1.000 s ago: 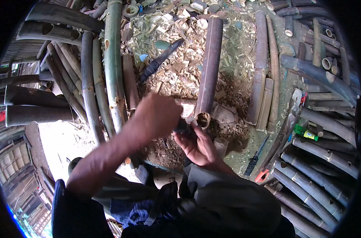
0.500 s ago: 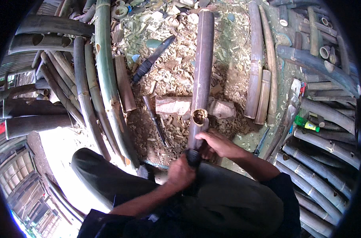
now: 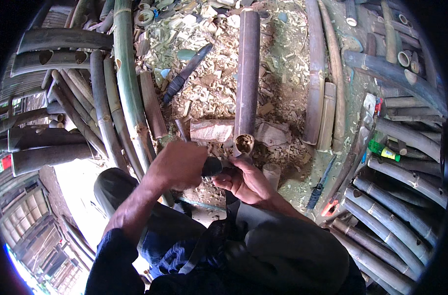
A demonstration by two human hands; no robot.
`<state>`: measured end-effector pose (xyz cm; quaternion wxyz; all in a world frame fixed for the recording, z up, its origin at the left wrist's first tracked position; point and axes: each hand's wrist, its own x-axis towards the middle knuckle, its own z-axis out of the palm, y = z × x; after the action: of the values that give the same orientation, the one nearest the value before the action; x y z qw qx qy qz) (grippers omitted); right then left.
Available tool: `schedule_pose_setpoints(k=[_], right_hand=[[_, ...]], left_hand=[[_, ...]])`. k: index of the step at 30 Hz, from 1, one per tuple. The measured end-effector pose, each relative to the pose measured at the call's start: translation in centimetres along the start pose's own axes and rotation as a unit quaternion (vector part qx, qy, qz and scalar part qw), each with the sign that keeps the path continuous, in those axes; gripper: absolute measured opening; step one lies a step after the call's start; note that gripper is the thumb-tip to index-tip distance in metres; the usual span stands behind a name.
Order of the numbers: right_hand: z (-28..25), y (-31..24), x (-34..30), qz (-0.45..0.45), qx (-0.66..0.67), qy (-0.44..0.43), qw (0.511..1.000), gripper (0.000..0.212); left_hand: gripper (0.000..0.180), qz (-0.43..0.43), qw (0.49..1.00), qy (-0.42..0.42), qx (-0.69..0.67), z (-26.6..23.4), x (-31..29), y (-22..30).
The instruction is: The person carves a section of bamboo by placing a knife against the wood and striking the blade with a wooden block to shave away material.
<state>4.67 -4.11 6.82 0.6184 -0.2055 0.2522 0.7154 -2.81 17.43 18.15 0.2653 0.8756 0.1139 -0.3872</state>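
Note:
My left hand (image 3: pixel 177 164) is closed over one end of a short dark object (image 3: pixel 213 166), perhaps a tool handle. My right hand (image 3: pixel 243 181) grips the same dark object from the other side, fingers curled around it. Both hands meet just below the open cut end of a long brown bamboo pole (image 3: pixel 247 78) that lies lengthwise ahead of me, resting across a wooden block (image 3: pixel 211 131). The rest of the dark object is hidden inside my hands.
Bamboo chips and shavings cover the ground (image 3: pixel 209 73). A dark machete-like blade (image 3: pixel 187 73) lies among them. A green bamboo pole (image 3: pixel 128 83) and several dark poles lie left; more stacked poles (image 3: pixel 396 206) lie right. A green bottle (image 3: pixel 384 150) sits right.
My left hand has come up from my lap and closed on the dark object just below the pole's end. My right hand has stayed beside it.

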Motion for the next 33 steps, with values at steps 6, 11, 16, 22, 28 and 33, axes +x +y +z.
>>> schedule_pose_setpoints(k=[6,11,16,22,28,33], right_hand=[[-2.0,-3.6,-1.4,0.113,-0.258,0.169,0.944,0.031],[-3.7,-5.1,-2.3,0.072,-0.402,0.159,0.899,0.037],[-2.8,0.6,-0.2,0.044,0.019,-0.045,0.998,0.032],[-0.3,-0.6,-0.6,-0.002,-0.044,0.037,0.998,0.032],[-2.2,-4.1,-0.7,0.073,-0.327,0.163,0.928,0.03],[-4.1,-6.4,0.0,0.039,-0.573,0.204,0.793,0.036]], left_hand=[[0.049,-0.123,0.964,0.098,-0.213,16.0,-0.5,4.5],[0.07,-0.134,0.944,0.194,-0.232,21.6,1.1,10.2],[0.018,-0.086,0.988,0.116,0.045,4.7,-2.4,4.2],[0.028,-0.008,0.994,-0.081,-0.07,1.2,0.1,0.9],[0.052,-0.144,0.937,0.014,-0.318,13.0,0.4,5.2],[0.073,-0.201,0.887,0.113,-0.4,18.7,2.9,12.5]])
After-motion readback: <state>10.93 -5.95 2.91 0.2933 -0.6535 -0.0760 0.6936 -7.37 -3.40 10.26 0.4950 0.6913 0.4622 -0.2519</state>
